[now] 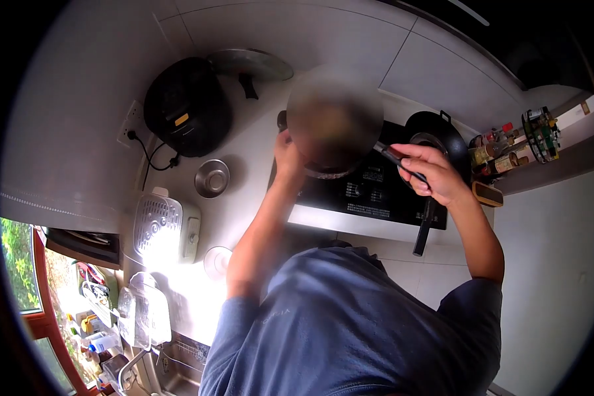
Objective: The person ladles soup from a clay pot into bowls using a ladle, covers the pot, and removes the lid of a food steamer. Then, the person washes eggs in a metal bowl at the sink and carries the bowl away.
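A dark round pan (327,173) sits over the left part of the black cooktop. A grey blurred patch covers most of it, so its contents cannot be made out. My left hand (288,158) is at the pan's left side, just below a short black side handle (282,120); its fingers are mostly hidden by the blur. In my right hand (435,173), the fingers wrap round a long black handle (393,155) that slants up-left to the pan. Whether that handle belongs to the pan or to a utensil cannot be told.
A black wok (465,145) with a long handle stands on the cooktop (369,201) at right. Left of it are a glass lid (254,65), a black appliance (188,105), a metal bowl (212,178) and a white draining basket (158,228). Spice jars (498,152) stand at right, a sink (181,366) lower left.
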Available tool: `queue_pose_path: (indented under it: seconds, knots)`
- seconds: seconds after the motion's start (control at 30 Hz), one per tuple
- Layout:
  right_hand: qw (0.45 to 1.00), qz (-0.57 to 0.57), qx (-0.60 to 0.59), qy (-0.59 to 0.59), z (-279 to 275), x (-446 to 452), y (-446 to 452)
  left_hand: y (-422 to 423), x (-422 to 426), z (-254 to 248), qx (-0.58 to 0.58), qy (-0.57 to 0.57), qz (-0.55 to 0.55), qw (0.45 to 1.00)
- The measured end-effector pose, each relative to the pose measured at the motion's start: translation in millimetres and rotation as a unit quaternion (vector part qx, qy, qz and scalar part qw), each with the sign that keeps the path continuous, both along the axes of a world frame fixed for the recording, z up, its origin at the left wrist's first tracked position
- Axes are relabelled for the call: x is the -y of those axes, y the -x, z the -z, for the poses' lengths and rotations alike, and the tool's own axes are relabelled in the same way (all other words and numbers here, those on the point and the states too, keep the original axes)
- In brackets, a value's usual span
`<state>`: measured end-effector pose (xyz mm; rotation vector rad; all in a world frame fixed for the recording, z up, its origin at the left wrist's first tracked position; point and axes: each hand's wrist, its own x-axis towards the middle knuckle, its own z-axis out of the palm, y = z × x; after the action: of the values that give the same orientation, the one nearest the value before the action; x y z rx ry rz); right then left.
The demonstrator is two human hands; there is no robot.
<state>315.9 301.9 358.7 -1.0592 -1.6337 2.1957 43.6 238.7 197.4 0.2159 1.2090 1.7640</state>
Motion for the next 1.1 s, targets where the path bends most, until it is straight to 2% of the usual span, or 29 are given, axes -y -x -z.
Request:
queue_pose_path:
  seconds: [0.07,0.17,0.2,0.27,0.4,0.43,0.53,0.63,0.67,0.7,0.83,1.1]
  knots:
    - [0.999,-0.008,0.018,-0.042,13,2,2,-1,-1,-3,0.010,0.002,0.002,1.000]
    - [0.982,-0.032,0.086,-0.165,23,8,2,-1,1,-4,0.029,-0.012,0.002,1.000]
    - [0.947,-0.052,0.072,-0.310,31,8,1,-1,2,-3,0.036,-0.020,0.000,0.999]
    - [0.812,-0.089,0.039,-0.576,46,8,-1,-1,4,-2,0.041,-0.032,-0.005,0.999]
    - [0.751,-0.109,0.190,-0.623,26,27,0,1,11,-4,0.044,-0.054,0.001,0.998]
    - [0.758,-0.100,0.190,-0.616,26,27,-2,1,12,-3,0.042,-0.056,0.005,0.998]
    - [0.773,-0.038,0.062,-0.630,38,22,-2,4,15,0,0.040,-0.064,0.013,0.997]
    - [0.932,0.026,0.058,-0.358,40,16,-12,6,20,1,0.042,-0.068,0.016,0.997]
    - [0.964,0.047,0.055,-0.257,41,15,-14,7,22,1,0.040,-0.067,0.017,0.997]
    - [0.984,0.070,-0.030,-0.161,39,14,-12,8,25,2,0.038,-0.066,0.018,0.997]
    - [0.989,0.130,-0.036,-0.053,30,6,-1,15,35,9,0.034,-0.059,0.010,0.998]
    - [0.983,0.084,0.121,-0.107,90,-33,19,25,74,15,0.032,-0.081,-0.014,0.996]
